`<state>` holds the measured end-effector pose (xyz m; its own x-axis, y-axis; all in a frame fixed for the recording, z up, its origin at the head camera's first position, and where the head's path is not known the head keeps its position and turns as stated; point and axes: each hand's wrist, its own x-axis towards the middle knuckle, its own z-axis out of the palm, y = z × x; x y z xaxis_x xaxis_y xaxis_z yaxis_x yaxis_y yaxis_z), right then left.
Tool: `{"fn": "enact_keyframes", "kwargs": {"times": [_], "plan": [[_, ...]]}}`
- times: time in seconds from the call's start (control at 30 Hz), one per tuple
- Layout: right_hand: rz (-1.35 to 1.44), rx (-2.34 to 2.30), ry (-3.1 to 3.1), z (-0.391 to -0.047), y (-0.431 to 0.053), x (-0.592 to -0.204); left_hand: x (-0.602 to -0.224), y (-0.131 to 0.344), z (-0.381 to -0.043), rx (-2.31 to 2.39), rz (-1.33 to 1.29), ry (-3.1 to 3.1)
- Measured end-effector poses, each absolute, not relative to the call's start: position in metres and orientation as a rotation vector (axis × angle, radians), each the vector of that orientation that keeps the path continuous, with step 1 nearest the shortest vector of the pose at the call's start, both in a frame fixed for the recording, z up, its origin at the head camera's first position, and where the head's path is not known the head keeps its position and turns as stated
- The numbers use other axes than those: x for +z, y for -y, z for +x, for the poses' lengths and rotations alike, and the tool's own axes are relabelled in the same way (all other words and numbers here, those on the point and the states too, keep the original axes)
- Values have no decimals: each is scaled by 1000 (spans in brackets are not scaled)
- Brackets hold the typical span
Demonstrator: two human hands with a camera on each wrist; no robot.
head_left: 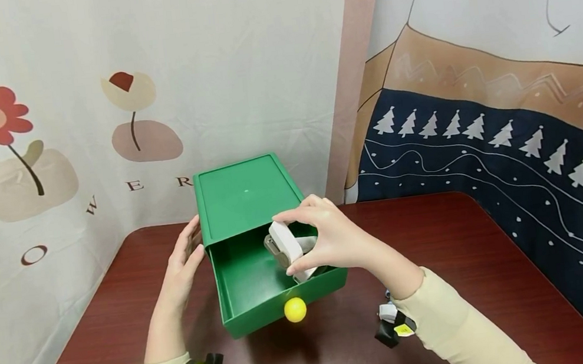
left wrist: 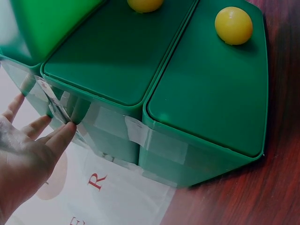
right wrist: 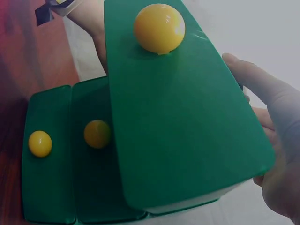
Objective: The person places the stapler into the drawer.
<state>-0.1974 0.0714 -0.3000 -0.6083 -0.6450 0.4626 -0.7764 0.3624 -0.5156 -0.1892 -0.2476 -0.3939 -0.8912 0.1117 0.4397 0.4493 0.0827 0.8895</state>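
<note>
Head view: the right hand [head_left: 331,234] is pinching a white stapler-like object [head_left: 286,240], probably light, stiff, best held mid-body, while the left hand [head_left: 179,272], fingers spread, is touching the cabinet [head_left: 245,201] at left.

- We see a table [head_left: 464,247] with a glossy, dark red-brown top and rounded far corners.
- On it we find a green three-drawer cabinet [head_left: 250,195], toward the far edge, closer to the far left corner than the right, facing the near edge.
</note>
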Motion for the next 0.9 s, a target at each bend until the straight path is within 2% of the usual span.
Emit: {"fn": "enact_keyframes", "kwargs": {"times": [0.9], "plan": [[1378, 679, 2712, -201, -52, -308, -393, 248, -188, -1891, -574, 2112]]}}
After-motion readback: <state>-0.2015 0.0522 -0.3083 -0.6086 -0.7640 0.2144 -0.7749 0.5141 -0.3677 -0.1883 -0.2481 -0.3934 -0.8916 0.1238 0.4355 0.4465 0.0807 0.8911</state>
